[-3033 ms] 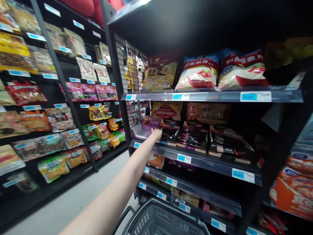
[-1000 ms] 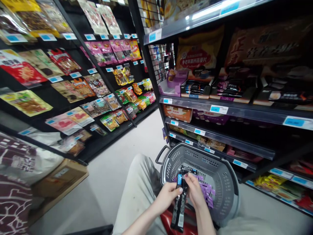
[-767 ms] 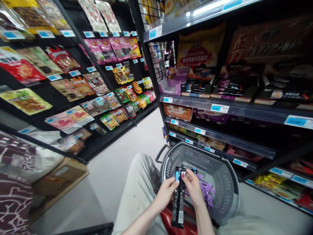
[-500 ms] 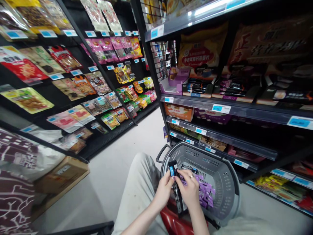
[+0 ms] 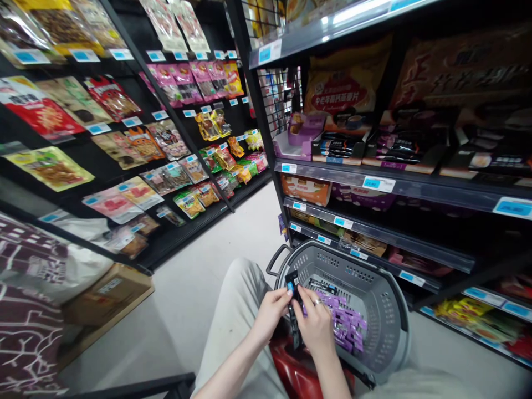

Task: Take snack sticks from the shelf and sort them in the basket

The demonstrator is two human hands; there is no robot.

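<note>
My left hand [image 5: 270, 311] pinches a slim black sachet [image 5: 293, 327] with a blue patch near its top. From the other side my right hand [image 5: 315, 318] also grips it, thumb and fingers close to the upper end. The sachet slants downward over the near left rim of a grey shopping basket [image 5: 384, 310]; whether it is one sachet or more stacked together I cannot tell. Inside the basket lie several purple sachets [image 5: 349, 327], with a black sachet [image 5: 323, 286] behind them.
Ahead on the right, a shelf [image 5: 332, 173] carries boxes of black sachets [image 5: 338, 147] and an open purple carton [image 5: 297, 138]. Bagged snacks [image 5: 112, 208] hang on the left rack. A cardboard box [image 5: 110, 288] stands on the floor at left, beside a red seat [image 5: 293, 368] under me.
Earlier, an arm reached to the shelf by the purple carton. Since then both hands have come together on the black sachet above the basket, and it has tilted and shifted slightly left.
</note>
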